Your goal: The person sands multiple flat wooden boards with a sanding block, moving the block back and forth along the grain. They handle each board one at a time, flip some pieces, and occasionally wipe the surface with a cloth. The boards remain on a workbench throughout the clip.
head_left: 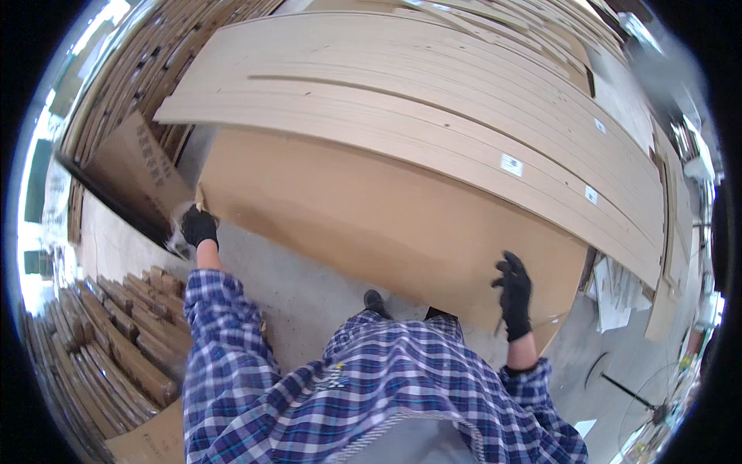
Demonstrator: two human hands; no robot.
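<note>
A large brown cardboard sheet lies in front of me, its far side under pale wood-grain boards. My left hand, in a black glove, is at the sheet's near left corner. Its fingers are curled on crumpled clear plastic film, and a torn tan strip stands up just beyond them. Over the right part of the sheet is my right hand, also black-gloved, with its fingers spread and partly bent. A thin dark sliver shows beside its palm; whether the hand holds it is unclear.
A printed cardboard piece leans at the left, beside a dark-edged panel. Wrapped brown packages are stacked at the lower left. More long bundles stand at the upper left. A round-based stand is on the right floor.
</note>
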